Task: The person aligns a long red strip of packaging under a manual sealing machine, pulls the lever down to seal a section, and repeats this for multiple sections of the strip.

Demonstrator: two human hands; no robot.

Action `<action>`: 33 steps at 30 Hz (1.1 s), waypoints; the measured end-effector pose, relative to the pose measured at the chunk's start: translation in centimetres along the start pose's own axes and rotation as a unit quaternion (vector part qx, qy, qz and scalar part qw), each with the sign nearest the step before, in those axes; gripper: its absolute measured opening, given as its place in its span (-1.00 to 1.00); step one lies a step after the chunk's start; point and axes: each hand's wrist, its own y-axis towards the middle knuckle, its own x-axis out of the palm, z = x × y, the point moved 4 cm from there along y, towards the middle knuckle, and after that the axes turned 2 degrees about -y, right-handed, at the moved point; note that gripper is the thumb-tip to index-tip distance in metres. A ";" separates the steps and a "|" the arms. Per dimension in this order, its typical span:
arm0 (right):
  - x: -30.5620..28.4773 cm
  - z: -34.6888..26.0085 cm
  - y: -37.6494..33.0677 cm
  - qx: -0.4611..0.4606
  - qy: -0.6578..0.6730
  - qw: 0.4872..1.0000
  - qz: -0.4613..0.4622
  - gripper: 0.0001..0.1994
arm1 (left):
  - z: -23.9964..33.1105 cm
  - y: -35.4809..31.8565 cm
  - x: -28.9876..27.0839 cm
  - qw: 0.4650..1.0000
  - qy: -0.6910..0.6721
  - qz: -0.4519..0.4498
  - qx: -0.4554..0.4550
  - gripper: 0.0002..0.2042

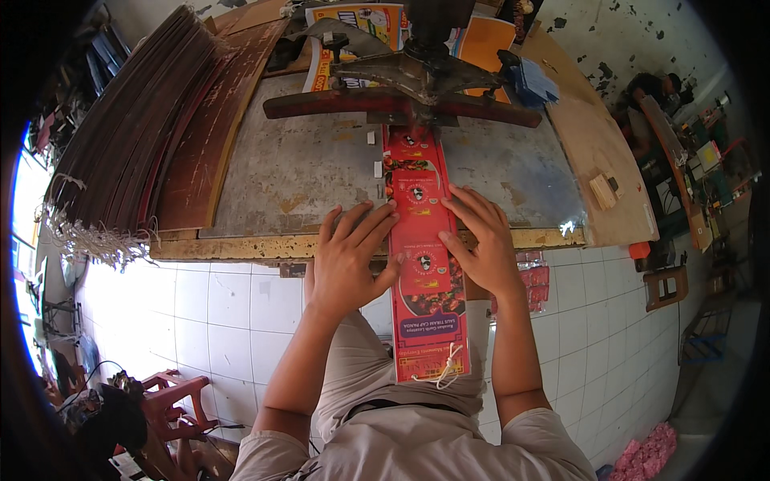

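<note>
A long red printed strip, with food pictures and a white cord looped through its near end, lies lengthwise on the metal-topped table. Its near part overhangs the table edge above my lap, and the far end passes beneath a dark metal press. Along the strip's left edge rests my left hand, open, fingers stretched and thumb against the side. My right hand is open too, its fingertips and thumb laid on the right edge. Two small pale blocks sit just left of the strip.
A thick stack of dark red-brown strips with cords leans at the left. Printed sheets lie behind the press; a blue cloth and a wooden block are at right. A red stool stands lower left; another person is far right.
</note>
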 end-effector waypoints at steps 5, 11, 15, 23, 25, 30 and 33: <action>0.0 -0.1 0.0 0.001 0.002 1.000 -0.001 -0.46 | 0.0 0.0 -0.1 1.000 0.007 -0.003 0.000 -0.45; -0.1 -0.1 -0.1 0.001 0.004 1.000 0.002 -0.47 | 0.1 0.0 -0.1 1.000 0.007 -0.005 -0.001 -0.45; -0.1 -0.1 -0.1 -0.003 0.006 1.000 0.002 -0.47 | 0.2 0.0 -0.3 1.000 0.010 -0.008 -0.001 -0.44; -0.1 -0.3 0.0 0.001 0.009 1.000 0.004 -0.47 | 0.1 -0.2 -0.2 1.000 0.006 -0.004 0.005 -0.44; -0.1 -0.2 -0.1 -0.002 0.005 1.000 0.007 -0.47 | 0.1 -0.1 -0.3 1.000 0.005 -0.002 0.011 -0.44; 0.1 -0.1 -0.3 -0.004 0.005 1.000 0.009 -0.48 | 0.1 -0.2 -0.3 1.000 0.007 -0.007 0.010 -0.43; 0.2 0.0 -0.4 -0.005 0.002 1.000 0.011 -0.48 | 0.1 -0.2 -0.2 1.000 0.005 -0.003 0.011 -0.43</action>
